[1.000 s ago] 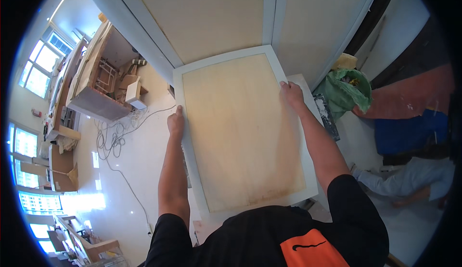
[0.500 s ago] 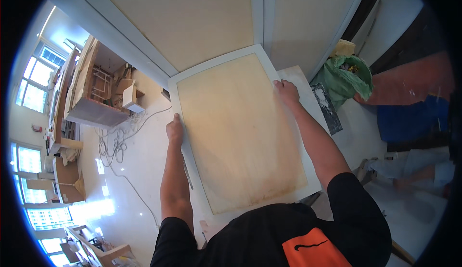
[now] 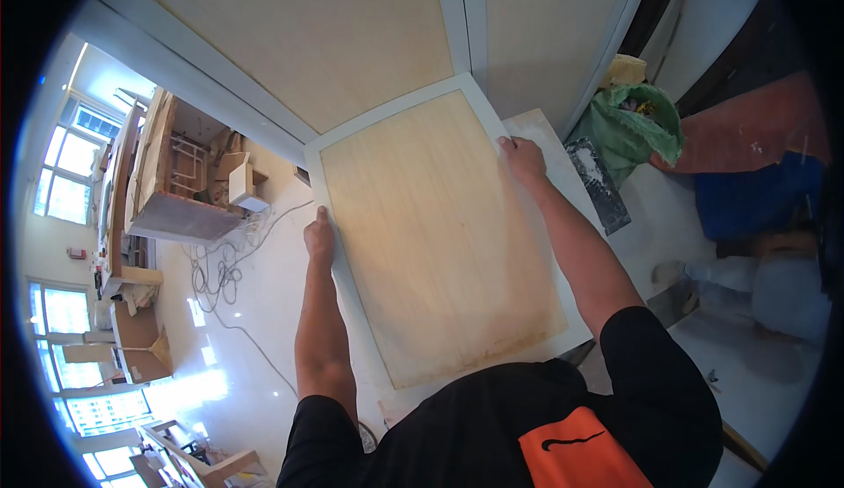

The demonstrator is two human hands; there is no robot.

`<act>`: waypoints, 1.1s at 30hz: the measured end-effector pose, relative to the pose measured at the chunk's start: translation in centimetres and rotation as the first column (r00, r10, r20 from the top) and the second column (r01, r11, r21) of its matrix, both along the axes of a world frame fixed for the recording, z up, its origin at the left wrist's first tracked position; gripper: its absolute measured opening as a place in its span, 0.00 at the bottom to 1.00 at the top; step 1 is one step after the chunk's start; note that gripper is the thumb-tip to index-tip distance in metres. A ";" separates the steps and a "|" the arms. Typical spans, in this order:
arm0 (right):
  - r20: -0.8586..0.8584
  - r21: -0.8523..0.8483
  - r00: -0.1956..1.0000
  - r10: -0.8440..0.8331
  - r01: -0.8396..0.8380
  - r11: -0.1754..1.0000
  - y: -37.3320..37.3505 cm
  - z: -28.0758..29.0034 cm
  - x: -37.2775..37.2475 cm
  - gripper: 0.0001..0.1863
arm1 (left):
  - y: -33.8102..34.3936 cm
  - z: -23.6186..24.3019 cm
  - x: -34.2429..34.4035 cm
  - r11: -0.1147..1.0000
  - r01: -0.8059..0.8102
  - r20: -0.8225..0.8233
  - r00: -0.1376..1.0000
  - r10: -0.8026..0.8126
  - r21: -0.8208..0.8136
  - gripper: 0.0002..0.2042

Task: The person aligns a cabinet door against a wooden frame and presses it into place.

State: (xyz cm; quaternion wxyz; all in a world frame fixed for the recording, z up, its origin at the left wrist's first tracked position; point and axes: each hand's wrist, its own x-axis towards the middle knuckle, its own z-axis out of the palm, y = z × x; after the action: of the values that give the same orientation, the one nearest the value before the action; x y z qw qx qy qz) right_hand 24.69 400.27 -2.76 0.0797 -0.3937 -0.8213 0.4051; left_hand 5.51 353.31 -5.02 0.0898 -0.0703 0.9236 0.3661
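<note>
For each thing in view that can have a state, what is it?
Left hand: closed on the panel's left edge
Right hand: closed on its right edge
Framed panel: held, stained near the person
Green sack: open, contents showing
Cable: loosely looped on the floor
Black board: smeared white

Workshop, probably (right side dim): tangled cable (image 3: 225,270) on floor (image 3: 259,330), green sack (image 3: 614,129), framed panel (image 3: 440,233).

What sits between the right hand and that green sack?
In the head view, a pale flat surface and a dark, white-smeared slab lie between the right hand and the green sack.
</note>
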 end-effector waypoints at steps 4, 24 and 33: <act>-0.017 0.015 1.000 0.013 -0.013 1.000 0.3 0.3 -0.1 0.26 | 0.2 0.5 0.0 1.000 0.000 -0.030 1.000 -0.001 -0.018 0.40; -0.110 0.055 0.993 -0.042 0.048 0.997 2.2 -2.4 0.4 0.26 | 2.2 0.2 0.3 0.999 -0.003 -0.001 1.000 0.003 -0.038 0.39; -0.067 0.157 0.992 0.104 -0.092 0.983 -0.4 -2.0 -1.5 0.28 | -0.7 2.0 -0.2 0.994 -0.073 0.021 0.997 0.075 -0.081 0.38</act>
State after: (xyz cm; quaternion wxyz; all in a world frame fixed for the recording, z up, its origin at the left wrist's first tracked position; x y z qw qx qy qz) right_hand 23.16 399.88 -4.78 0.1206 -0.3301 -0.8649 0.3583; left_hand 5.27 352.57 -3.04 0.0843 -0.1122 0.9331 0.3311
